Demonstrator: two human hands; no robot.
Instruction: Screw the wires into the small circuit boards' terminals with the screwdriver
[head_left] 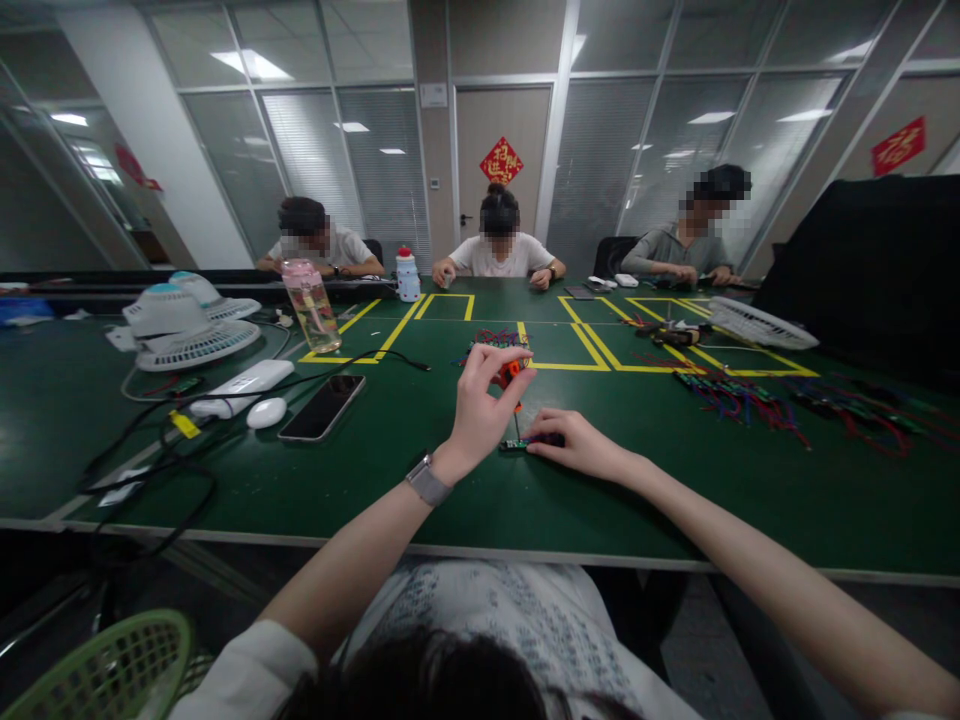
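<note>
My left hand point(484, 405) is closed around the orange and black handle of a screwdriver point(514, 372). The screwdriver stands nearly upright, its thin shaft pointing down at a small green circuit board point(513, 446) on the table. Whether the tip sits in a screw is too small to tell. My right hand point(571, 440) rests on the table with its fingers closed on the right end of that board, which they partly hide. Behind my left hand lies a bunch of boards with red and blue wires point(487, 342).
Wired circuit boards point(731, 400) lie in piles to the right. A phone point(322, 408), a white power strip point(244, 388), black cables, a bottle point(311, 308) and white fans point(176, 325) are on the left. Several people sit across the green table point(420, 500).
</note>
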